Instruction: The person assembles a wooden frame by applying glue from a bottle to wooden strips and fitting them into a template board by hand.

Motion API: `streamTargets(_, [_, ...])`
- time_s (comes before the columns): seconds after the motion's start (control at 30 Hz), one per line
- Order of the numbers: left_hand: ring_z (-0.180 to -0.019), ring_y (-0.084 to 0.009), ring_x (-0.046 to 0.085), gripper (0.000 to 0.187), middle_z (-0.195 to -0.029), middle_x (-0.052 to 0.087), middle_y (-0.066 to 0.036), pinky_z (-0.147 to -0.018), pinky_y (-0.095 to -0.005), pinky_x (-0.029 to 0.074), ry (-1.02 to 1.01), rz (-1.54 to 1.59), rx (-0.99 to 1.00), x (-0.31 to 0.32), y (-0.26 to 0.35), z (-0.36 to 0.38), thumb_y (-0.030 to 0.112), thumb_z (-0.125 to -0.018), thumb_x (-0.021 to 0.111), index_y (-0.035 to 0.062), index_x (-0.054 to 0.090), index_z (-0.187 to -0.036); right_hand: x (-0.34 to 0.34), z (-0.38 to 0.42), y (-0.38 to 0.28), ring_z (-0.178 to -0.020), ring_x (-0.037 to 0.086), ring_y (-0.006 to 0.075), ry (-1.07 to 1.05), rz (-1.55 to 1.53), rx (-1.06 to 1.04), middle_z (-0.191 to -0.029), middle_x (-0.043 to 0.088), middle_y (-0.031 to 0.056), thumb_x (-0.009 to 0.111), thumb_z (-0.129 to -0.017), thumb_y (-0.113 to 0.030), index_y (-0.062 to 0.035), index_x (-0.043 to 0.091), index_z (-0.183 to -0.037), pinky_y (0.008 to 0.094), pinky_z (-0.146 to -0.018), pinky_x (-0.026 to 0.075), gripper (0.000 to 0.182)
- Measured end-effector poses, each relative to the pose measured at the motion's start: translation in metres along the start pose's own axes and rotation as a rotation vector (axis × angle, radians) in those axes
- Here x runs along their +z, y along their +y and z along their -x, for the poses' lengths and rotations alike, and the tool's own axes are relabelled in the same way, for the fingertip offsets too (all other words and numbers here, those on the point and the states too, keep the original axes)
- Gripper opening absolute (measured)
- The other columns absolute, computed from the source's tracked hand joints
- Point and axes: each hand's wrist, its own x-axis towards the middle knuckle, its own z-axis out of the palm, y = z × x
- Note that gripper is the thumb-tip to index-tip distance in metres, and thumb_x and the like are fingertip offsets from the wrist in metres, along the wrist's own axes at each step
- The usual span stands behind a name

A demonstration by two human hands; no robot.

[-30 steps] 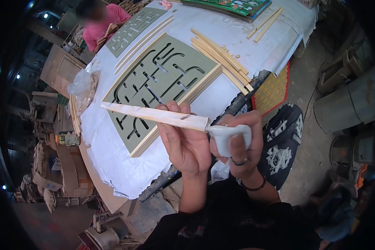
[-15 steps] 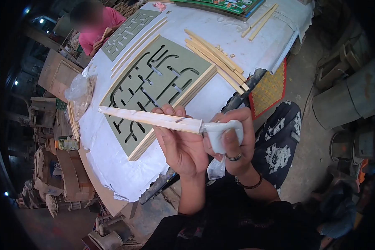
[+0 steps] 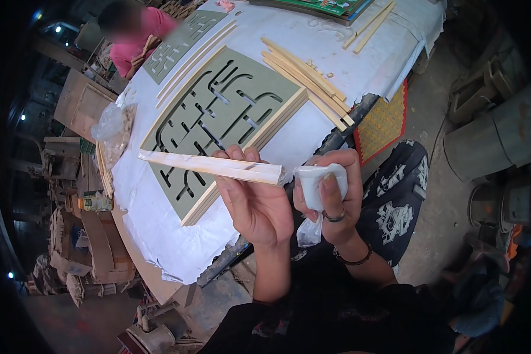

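My left hand (image 3: 255,206) is closed on a pale wooden strip (image 3: 206,167), fingers behind and thumb in front. A whitish wet film covers the strip's upward face, and a clear blob sits at its right end. My right hand (image 3: 343,197) squeezes a small plastic bag of white glue (image 3: 310,183). The bag's narrow tip points at the strip's end, a little apart from it, and its crumpled tail hangs below the fingers. Beyond my left hand lies a grey-green board (image 3: 221,118) with curved slots cut through it and wooden strips along its edges.
Several loose wooden strips (image 3: 310,79) lie right of the board on the white-covered table (image 3: 159,236). Farther off are a second slotted board (image 3: 180,47) and a stack of printed green boards (image 3: 330,7). A person in a pink shirt (image 3: 153,26) works at the far left.
My right hand has drawn the glue bag's tip slightly away from the strip's end, opening a small gap. The strip in my left hand has barely moved.
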Motion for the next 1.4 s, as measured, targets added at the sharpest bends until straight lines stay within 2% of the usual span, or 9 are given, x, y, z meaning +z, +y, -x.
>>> streamTargets(0.1, [-0.106, -0.0215, 0.042, 0.03, -0.115, 0.043, -0.01, -0.096, -0.0328, 0.041, 0.002, 0.001, -0.008, -0.001, -0.001, 0.001, 0.015, -0.101, 0.051, 0.0023, 0.039, -0.126, -0.002, 0.001, 0.002, -0.057, 0.048, 0.0054, -0.082, 0.118, -0.091, -0.094, 0.057, 0.0111, 0.054, -0.1, -0.02, -0.0016, 0.043, -0.112, 0.0207, -0.048, 0.039, 0.025])
streamTargets(0.33, [-0.106, -0.0216, 0.046, 0.028, -0.114, 0.045, -0.012, -0.097, -0.0319, 0.043, 0.004, -0.054, 0.008, -0.008, 0.003, 0.0, 0.013, -0.102, 0.049, -0.0009, 0.041, -0.125, -0.011, -0.01, -0.007, -0.049, 0.043, 0.0088, 0.097, 0.052, -0.05, -0.075, 0.055, 0.0117, 0.049, -0.1, -0.019, -0.0017, 0.041, -0.11, 0.0224, -0.044, 0.035, 0.022])
streamTargets(0.47, [-0.101, -0.0193, 0.052, 0.029, -0.111, 0.05, -0.012, -0.094, -0.0327, 0.044, -0.1, -0.537, -0.021, -0.015, 0.013, 0.003, 0.01, -0.098, 0.055, -0.003, 0.043, -0.121, -0.029, -0.029, -0.029, -0.046, 0.042, 0.0088, 0.126, 0.176, -0.128, -0.074, 0.053, 0.0111, 0.053, -0.098, -0.025, -0.0021, 0.041, -0.111, 0.0217, -0.042, 0.034, 0.028])
streamTargets(0.53, [-0.099, -0.0177, 0.054, 0.026, -0.109, 0.053, -0.012, -0.091, -0.0322, 0.046, -0.074, -0.863, -0.116, -0.028, 0.02, 0.014, 0.005, -0.096, 0.055, -0.0044, 0.045, -0.119, -0.026, -0.052, -0.052, -0.046, 0.04, 0.007, 0.062, 0.411, -0.16, -0.074, 0.054, 0.0099, 0.054, -0.098, -0.028, -0.0024, 0.042, -0.111, 0.0201, -0.043, 0.033, 0.031])
streamTargets(0.67, [-0.096, -0.0191, 0.06, 0.027, -0.105, 0.057, -0.012, -0.089, -0.0321, 0.049, -0.335, -1.246, -0.126, -0.053, 0.012, 0.033, -0.003, -0.091, 0.058, -0.0061, 0.05, -0.117, 0.0, -0.105, -0.1, -0.043, 0.036, 0.0041, -0.172, 0.595, -0.21, -0.07, 0.049, 0.005, 0.053, -0.098, -0.032, -0.0022, 0.044, -0.11, 0.0184, -0.04, 0.028, 0.033])
streamTargets(0.73, [-0.079, -0.0247, 0.061, 0.028, -0.1, 0.059, -0.016, -0.075, -0.0325, 0.049, -0.338, -1.265, -0.027, -0.044, 0.003, 0.041, -0.006, -0.085, 0.062, -0.002, 0.054, -0.111, 0.024, -0.126, -0.125, -0.04, 0.033, 0.0033, -0.284, 0.635, -0.224, -0.068, 0.048, 0.0039, 0.053, -0.097, -0.033, -0.0018, 0.045, -0.108, 0.0179, -0.037, 0.025, 0.034])
streamTargets(0.87, [-0.078, -0.0259, 0.06, 0.03, -0.1, 0.059, -0.016, -0.072, -0.0327, 0.049, -0.416, -1.261, -0.02, -0.034, -0.001, 0.043, -0.008, -0.083, 0.063, -0.002, 0.054, -0.111, 0.083, -0.133, -0.164, -0.043, 0.04, 0.0036, -0.427, 0.719, -0.05, -0.069, 0.054, 0.0036, 0.058, -0.091, -0.033, -0.0006, 0.053, -0.099, 0.0176, -0.039, 0.028, 0.034])
streamTargets(1.07, [-0.082, -0.0289, 0.059, 0.034, -0.103, 0.06, -0.017, -0.071, -0.0332, 0.05, -0.501, -1.289, 0.007, -0.029, 0.003, 0.038, -0.01, -0.082, 0.063, -0.0011, 0.054, -0.114, 0.111, -0.134, -0.169, -0.068, 0.056, 0.0069, -0.534, 0.833, 0.21, -0.076, 0.062, 0.003, 0.065, -0.083, -0.037, -0.0024, 0.063, -0.086, 0.02, -0.061, 0.042, 0.035])
streamTargets(1.4, [-0.089, -0.0327, 0.06, 0.032, -0.104, 0.059, -0.018, -0.078, -0.0352, 0.05, -0.488, -1.234, -0.061, -0.031, -0.001, 0.041, -0.007, -0.082, 0.064, -0.0011, 0.054, -0.113, 0.105, -0.143, -0.162, -0.068, 0.054, 0.0041, -0.682, 0.965, 0.133, -0.075, 0.06, -0.0001, 0.066, -0.091, -0.027, -0.002, 0.063, -0.089, 0.0192, -0.059, 0.04, 0.025])
